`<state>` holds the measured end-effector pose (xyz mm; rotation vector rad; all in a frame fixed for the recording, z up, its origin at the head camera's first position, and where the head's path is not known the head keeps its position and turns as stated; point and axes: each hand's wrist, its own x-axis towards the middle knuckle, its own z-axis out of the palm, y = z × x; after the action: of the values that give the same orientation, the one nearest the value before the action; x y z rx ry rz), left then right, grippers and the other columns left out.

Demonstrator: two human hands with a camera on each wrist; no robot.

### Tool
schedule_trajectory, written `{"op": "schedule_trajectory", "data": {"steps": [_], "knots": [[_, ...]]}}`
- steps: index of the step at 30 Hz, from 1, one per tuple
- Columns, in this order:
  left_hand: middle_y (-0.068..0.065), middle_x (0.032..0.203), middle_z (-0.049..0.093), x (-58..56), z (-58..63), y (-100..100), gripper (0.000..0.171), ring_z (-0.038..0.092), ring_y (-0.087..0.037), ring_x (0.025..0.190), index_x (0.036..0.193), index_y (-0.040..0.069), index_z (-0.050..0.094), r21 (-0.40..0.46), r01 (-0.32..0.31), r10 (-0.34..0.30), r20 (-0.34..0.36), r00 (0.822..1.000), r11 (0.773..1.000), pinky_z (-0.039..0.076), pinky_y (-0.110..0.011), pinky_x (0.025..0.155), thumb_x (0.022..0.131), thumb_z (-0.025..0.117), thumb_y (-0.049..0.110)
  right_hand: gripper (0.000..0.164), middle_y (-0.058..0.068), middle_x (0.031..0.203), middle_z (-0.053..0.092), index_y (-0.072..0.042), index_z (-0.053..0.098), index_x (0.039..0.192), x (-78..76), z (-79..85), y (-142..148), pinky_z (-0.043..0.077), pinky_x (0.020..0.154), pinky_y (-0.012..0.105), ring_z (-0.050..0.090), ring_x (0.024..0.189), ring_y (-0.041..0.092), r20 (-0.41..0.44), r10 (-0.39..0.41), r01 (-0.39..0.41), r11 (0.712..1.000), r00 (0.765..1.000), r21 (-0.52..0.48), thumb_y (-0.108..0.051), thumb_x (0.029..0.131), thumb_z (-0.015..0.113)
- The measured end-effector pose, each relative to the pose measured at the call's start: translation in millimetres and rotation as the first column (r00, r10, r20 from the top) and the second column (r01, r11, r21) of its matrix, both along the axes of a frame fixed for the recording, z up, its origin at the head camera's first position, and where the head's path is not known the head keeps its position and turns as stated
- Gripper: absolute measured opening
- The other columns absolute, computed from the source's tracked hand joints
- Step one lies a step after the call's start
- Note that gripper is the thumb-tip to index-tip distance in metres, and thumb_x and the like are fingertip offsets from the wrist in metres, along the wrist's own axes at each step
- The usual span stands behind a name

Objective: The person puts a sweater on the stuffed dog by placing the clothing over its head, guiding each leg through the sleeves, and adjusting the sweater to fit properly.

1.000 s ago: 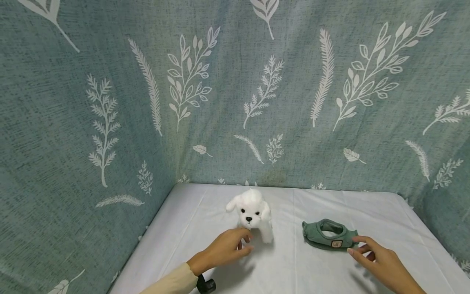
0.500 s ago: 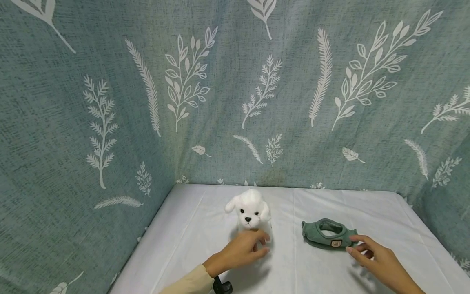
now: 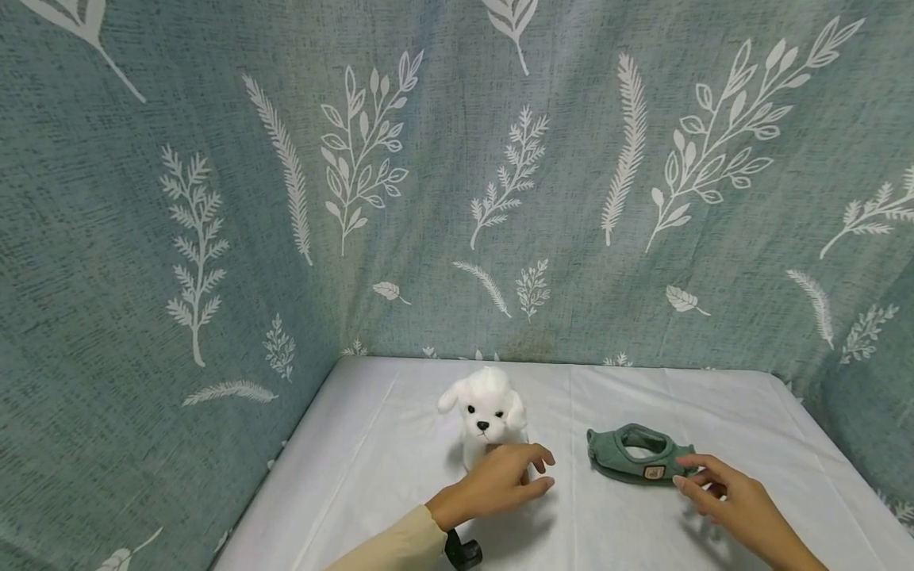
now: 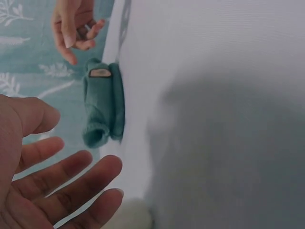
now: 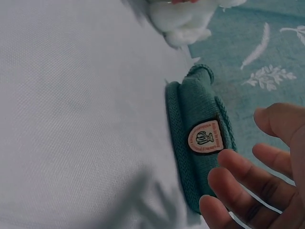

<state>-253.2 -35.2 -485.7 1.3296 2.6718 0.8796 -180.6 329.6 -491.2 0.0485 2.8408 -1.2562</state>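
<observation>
Past the front of the white, fluffy plush dog (image 3: 489, 408), the left hand (image 3: 500, 478) had moved closer to the green knitted garment (image 3: 612, 454); seemingly, handling had not begun. Its fingers were spread, slightly bent, gripping nothing, the dog just behind them. The right hand's (image 3: 739, 501) fingers were also parted, garment at their tips, contact unclear.

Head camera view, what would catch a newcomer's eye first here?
Probably the white toy dog, facing the camera on the white-covered table, with the left hand in front of its body. Next, the green garment with a small patch, right of the dog in that view, near the right hand. Behind hangs leaf-patterned blue-green fabric.
</observation>
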Motion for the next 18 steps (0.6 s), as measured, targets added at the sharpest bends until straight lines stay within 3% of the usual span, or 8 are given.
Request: {"op": "schedule_trajectory", "data": {"steps": [18], "knots": [[0.012,0.099,0.068,-18.5,-1.7,51.7,0.027,0.056,0.009,0.070,0.127,0.016,0.066,0.014,0.022,-0.022,0.008,1.000,1.000,0.045,-0.011,0.062,0.107,0.059,0.032,0.049,0.005,0.097,0.072,-0.006,0.060,0.138,-10.2,0.2,0.6,0.053,0.059,0.033,0.064,0.069,0.019,-0.042,0.029,-0.031,0.998,0.999,-0.045,-0.037,0.100,0.068]]}}
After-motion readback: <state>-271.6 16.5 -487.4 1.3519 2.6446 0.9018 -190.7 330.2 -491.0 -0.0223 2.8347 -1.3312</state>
